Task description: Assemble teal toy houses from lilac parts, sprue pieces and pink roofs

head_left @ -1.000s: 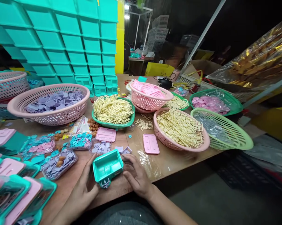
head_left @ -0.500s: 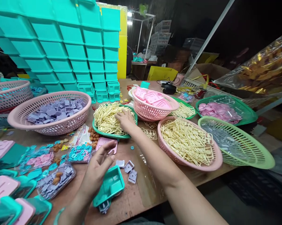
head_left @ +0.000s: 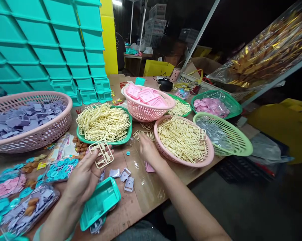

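Cream sprue (head_left: 104, 154) | held in left hand (head_left: 85, 171) | apart from right hand (head_left: 148, 150)

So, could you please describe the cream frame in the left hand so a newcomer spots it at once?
Start at the wall of teal boxes, upper left, and come down to the green basket heaped with cream pieces. In front of it, the left hand holds the cream frame. Unlike those heaped or lying nearby, it is held up.
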The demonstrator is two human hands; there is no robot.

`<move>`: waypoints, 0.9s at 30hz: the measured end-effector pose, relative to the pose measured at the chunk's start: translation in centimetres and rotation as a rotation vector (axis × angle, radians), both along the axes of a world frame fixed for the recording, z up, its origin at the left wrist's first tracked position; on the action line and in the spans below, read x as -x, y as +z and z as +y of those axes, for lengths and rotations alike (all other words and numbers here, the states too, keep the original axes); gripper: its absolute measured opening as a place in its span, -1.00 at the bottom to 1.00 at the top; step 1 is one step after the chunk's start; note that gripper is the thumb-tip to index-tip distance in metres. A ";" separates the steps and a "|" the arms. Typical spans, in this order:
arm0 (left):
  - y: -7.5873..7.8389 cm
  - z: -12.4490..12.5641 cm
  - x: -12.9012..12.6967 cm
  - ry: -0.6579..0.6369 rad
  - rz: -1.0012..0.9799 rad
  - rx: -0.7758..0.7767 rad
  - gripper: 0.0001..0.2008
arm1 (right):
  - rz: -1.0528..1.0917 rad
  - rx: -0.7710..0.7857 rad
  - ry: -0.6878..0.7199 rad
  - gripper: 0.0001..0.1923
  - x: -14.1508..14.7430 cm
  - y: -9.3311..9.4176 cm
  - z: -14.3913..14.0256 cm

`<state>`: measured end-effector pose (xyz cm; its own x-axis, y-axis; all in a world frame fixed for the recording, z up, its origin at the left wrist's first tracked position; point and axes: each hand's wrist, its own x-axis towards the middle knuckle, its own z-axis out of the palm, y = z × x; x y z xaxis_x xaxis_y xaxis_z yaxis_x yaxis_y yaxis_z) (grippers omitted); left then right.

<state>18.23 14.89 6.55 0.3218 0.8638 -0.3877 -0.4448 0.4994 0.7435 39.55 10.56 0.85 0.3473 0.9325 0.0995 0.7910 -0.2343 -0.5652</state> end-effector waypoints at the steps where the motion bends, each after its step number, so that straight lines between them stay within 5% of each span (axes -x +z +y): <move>1: 0.1 -0.2 -0.2 -0.017 -0.009 0.013 -0.76 | -0.021 0.040 -0.042 -0.41 -1.6 -0.7 1.0; 6: 0.2 -0.9 0.2 -0.065 -0.051 0.016 -0.78 | -0.058 0.139 -0.176 -0.39 -4.6 -2.8 4.6; 12: -0.5 -0.9 1.6 0.059 -0.012 -0.009 -0.77 | -0.044 -0.064 -0.085 -0.40 -0.9 -0.6 1.1; 14: -0.5 -1.3 1.5 0.021 -0.012 -0.034 -0.77 | 0.092 -0.200 -0.034 -0.47 0.9 0.4 -1.0; 16: -0.4 -2.0 1.0 -0.050 -0.020 -0.051 -0.73 | 0.464 -0.329 0.051 -0.55 2.6 1.3 -2.6; 20: 0.2 -3.7 -0.1 -0.192 -0.060 -0.057 -0.53 | 1.113 -0.281 0.152 -0.59 4.4 2.4 -4.3; 23: 0.3 -4.9 -0.7 -0.270 -0.093 -0.066 -0.43 | 1.201 -0.303 0.099 -0.63 4.7 3.1 -4.8; 27: 0.3 -6.8 -1.3 -0.347 -0.122 -0.067 -0.43 | 0.977 -0.431 -0.007 -0.72 5.0 3.2 -5.5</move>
